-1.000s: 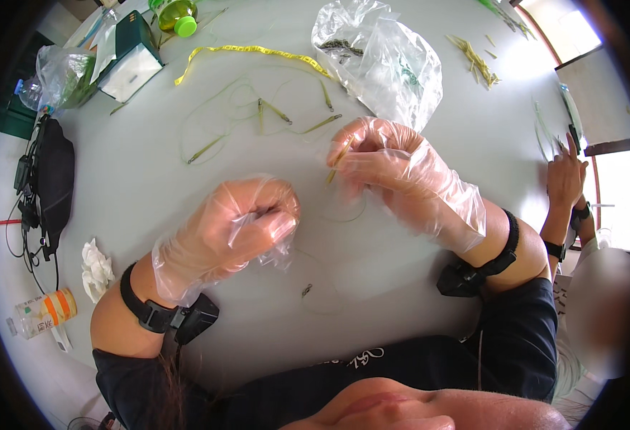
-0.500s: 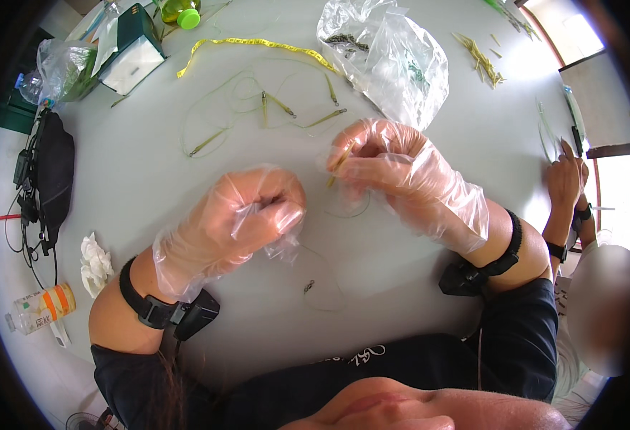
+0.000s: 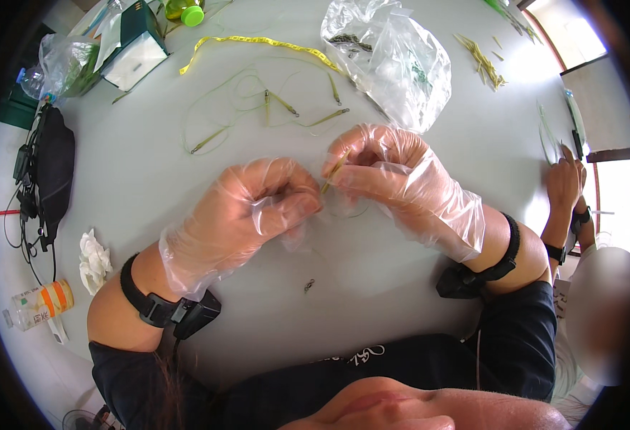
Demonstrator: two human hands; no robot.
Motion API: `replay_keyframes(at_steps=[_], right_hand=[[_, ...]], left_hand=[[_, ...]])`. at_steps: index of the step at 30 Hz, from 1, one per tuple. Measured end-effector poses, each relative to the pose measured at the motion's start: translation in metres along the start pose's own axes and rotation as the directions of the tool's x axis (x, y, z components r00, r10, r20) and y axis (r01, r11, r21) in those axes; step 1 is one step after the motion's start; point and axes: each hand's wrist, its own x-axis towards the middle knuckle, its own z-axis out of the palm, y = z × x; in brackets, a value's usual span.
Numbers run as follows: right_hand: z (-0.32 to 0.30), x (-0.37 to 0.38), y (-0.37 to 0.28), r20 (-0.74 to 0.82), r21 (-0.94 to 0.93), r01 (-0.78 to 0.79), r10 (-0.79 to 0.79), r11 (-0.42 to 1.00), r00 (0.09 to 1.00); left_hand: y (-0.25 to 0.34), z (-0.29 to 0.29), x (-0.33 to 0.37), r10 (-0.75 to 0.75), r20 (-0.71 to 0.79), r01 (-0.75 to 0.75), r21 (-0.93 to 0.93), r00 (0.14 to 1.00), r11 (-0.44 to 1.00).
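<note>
Both my hands wear clear plastic gloves and meet over the middle of the table. My right hand (image 3: 383, 168) pinches a slim yellow-green sleeve (image 3: 336, 172) between thumb and fingers. Close beside its lower end, my left hand (image 3: 261, 201) has thumb and forefinger pressed together; what they hold is too small to make out. A faint loop of thin line (image 3: 351, 216) hangs under my right fingers. Nearer to me lies a small dark metal swivel (image 3: 309, 286). Beyond my hands are several green sleeves with swivels (image 3: 283, 104) on thin green line.
A yellow tape measure (image 3: 258, 41) and a clear plastic bag (image 3: 401, 64) with dark small parts lie at the back. Loose yellow-green sleeves (image 3: 483, 61) are at the far right. On the left are crumpled tissue (image 3: 94, 259) and a black pouch (image 3: 53, 172). Another person's hands (image 3: 566, 179) work at right.
My left hand has moved right and slightly up, its fingertips now at the sleeve in my right hand. My right hand has shifted slightly left.
</note>
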Motion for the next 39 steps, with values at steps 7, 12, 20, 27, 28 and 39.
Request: replay_keyframes(at_steps=[7,12,20,27,28,39], right_hand=[[0.0013,0.0002,-0.0001,0.007,0.038,-0.018,0.018,0.999,1.0],[0.0024,0.0009,0.0005,0.008,0.057,-0.023,0.023,0.998,1.0],[-0.0009,-0.0003,0.0001,-0.002,0.052,0.011,-0.011,0.999,1.0],[0.0022,-0.0012,-0.0067,-0.03,-0.006,-0.021,0.021,1.0,0.999],[0.0025,-0.0017,-0.0074,-0.034,0.003,-0.03,0.03,1.0,0.999],[-0.0002,0.0,0.002,-0.066,-0.015,0.048,-0.049,0.999,0.997]], left_hand=[[0.0009,0.0013,0.0011,0.021,-0.017,-0.02,0.015,1.0,1.0],[-0.0033,0.0009,0.0013,0.045,-0.013,-0.045,0.02,0.999,0.999],[0.0024,-0.0002,0.0006,-0.027,0.024,0.026,0.049,0.999,0.998],[-0.0025,-0.0023,0.0018,-0.02,0.011,0.02,0.03,1.0,0.999],[-0.0017,-0.0019,0.0013,-0.02,0.01,0.019,0.03,1.0,0.999],[0.0062,0.0013,0.0008,-0.081,-0.017,0.083,0.11,0.997,0.99]])
